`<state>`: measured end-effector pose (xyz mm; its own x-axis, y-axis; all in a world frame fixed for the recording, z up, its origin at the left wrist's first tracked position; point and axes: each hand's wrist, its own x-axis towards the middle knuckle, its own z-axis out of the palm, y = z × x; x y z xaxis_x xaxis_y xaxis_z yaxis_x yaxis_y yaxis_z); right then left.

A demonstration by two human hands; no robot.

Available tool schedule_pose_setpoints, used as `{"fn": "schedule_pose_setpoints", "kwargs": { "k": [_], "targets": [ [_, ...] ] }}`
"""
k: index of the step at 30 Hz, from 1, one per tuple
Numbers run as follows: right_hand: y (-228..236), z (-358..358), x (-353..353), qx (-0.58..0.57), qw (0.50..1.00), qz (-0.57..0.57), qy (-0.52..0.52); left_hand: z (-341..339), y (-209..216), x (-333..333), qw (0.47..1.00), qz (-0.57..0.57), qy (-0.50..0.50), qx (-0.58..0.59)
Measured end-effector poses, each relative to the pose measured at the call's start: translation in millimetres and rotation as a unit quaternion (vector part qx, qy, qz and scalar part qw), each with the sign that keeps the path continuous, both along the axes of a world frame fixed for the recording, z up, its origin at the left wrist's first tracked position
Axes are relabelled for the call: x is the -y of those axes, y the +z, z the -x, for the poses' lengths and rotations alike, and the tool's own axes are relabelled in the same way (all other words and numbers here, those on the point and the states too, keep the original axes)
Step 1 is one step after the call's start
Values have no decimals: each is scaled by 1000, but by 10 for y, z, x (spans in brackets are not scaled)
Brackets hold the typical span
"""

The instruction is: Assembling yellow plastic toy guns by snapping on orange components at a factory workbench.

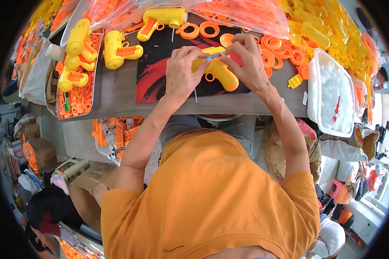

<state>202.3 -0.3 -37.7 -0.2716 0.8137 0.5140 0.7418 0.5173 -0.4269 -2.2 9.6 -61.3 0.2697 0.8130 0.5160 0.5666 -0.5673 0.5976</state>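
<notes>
A yellow toy gun (226, 77) with an orange trigger ring lies over the black and red mat (153, 82), its handle toward me and to the right. My left hand (182, 71) is closed on the gun's left part, thumb and forefinger at its upper edge. A small blue part (212, 57) shows in the gun's opened upper side, between my two hands. My right hand (251, 62) is bent at the gun's right end, thumb and forefinger drawn together beside the blue part. What those fingertips hold, if anything, is too small to tell.
Finished-looking yellow toy guns (113, 49) stand at the left, beside a tray (97, 82) of orange parts. Orange rings (209, 29) and a plastic bag (246, 17) lie at the back. Yellow shells (317, 32) pile up at right, behind a white tub (317, 101) of translucent pieces.
</notes>
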Motion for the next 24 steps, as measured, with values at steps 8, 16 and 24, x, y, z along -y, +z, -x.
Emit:
{"fn": "schedule_pose_setpoints", "kwargs": {
  "k": [8, 16, 24],
  "targets": [
    [-37, 61, 120, 75, 993, -23, 85, -6, -25, -37, 1000, -1, -14, 3],
    [31, -79, -237, -263, 865, 424, 49, 12, -21, -18, 1000, 6, -10, -5],
    [128, -77, -335, -247, 824, 509, 19, 14, -36, 29, 998, -63, -27, -1]
  ]
}}
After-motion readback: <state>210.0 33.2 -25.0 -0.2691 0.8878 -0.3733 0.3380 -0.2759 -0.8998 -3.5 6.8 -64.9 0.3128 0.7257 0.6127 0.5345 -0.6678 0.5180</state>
